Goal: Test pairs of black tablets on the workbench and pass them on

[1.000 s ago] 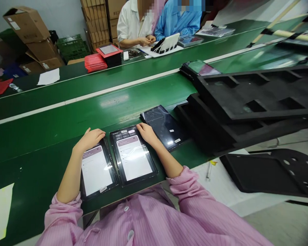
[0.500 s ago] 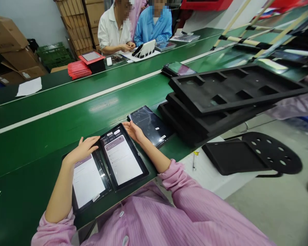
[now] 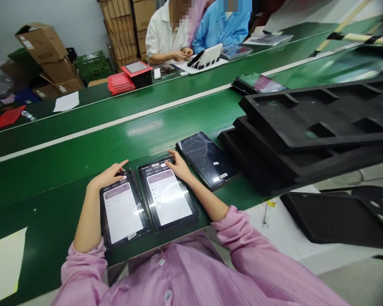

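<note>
Two lit tablets lie side by side on the green table. My left hand [image 3: 110, 175] rests over the top edge of the left tablet [image 3: 123, 214], index finger stretched out and the other fingers partly bent. At the top right corner of the right tablet [image 3: 169, 197] is my right hand [image 3: 178, 165], its fingers apart and a fingertip touching the screen's upper part. Neither hand is wrapped round anything. A dark-screened tablet [image 3: 204, 159] with small white labels lies just right of my right hand.
Black foam trays [image 3: 274, 140] are stacked on the right, one tilted. Beyond the white strip [image 3: 115, 124] are red pouches [image 3: 121, 83] and two people, one in white [image 3: 162, 34], one in blue [image 3: 223, 27]. A paper sheet [image 3: 6, 263] lies at left.
The view has shifted left. The right tablet now lies flat beside the left one, and my right hand has moved from its side edge onto its top corner. My left hand has drawn back from it.
</note>
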